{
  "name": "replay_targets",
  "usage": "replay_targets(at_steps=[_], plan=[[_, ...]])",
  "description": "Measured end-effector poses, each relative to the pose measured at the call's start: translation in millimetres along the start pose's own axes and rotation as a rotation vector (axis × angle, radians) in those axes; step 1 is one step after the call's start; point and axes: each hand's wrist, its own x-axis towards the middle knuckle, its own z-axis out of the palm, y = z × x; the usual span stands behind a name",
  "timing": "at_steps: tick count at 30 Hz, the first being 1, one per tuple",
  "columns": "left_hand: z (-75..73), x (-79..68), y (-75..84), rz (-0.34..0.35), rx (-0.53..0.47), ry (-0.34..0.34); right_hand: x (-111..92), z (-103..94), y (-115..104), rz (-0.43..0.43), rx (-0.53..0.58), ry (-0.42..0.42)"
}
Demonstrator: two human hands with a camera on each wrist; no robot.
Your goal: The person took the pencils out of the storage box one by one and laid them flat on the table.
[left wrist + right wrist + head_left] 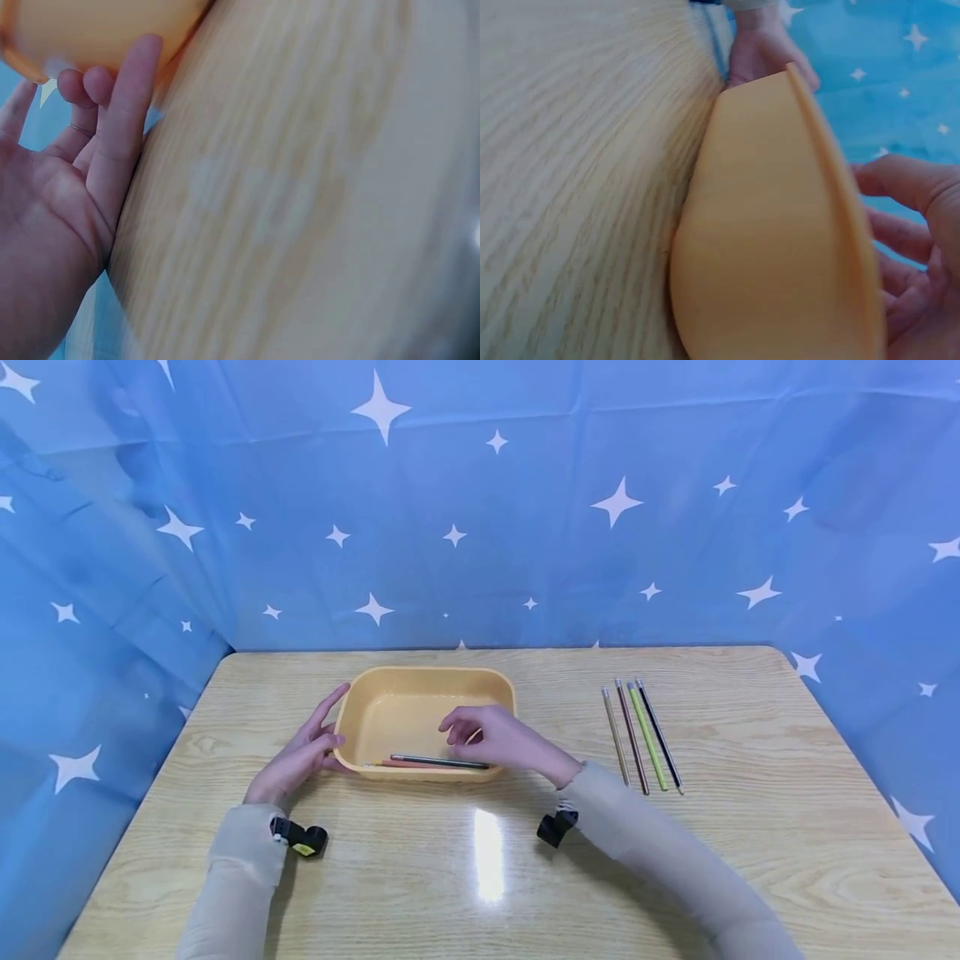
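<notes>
A pale orange plastic basket [429, 681] stands on the table with a dark pencil [438, 762] and a reddish pencil [397, 764] lying along its near wall. At its left end is my left hand [300, 760], fingers spread and touching the outer wall; the left wrist view shows the fingertips [147, 56] against it. My right hand [498, 739] hangs over the right half of the basket, fingers loosely bent and nothing seen in them. From the right wrist, the basket's outer wall [765, 217] hides part of those fingers.
Several pencils lie side by side on the table right of the basket, among them a lime green pencil [647, 735] and a black pencil [660, 735]. Behind the wooden table [390, 877] hangs a blue curtain [480, 568] with white stars.
</notes>
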Motion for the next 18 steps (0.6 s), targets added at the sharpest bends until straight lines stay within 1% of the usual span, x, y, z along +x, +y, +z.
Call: replay_targets(at_steps=[4, 9, 13, 18], plan=[[0.6, -0.1, 0.5, -0.016, 0.008, 0.011, 11.2, 6.7, 3.5, 0.028, -0.114, -0.002], [0.0, -3.4, 1.3, -0.025, 0.006, 0.016, 24.1, 15.8, 1.7, 0.129, -0.235, -0.034], [-1.2, -2.1, 4.5, -0.009, 0.017, 0.026, 31.4, 19.4, -1.7, 0.197, -0.298, -0.058], [0.0, 0.4, 3.7, -0.012, 0.016, 0.008, 34.3, 24.5, -3.2, 0.257, -0.346, -0.091]])
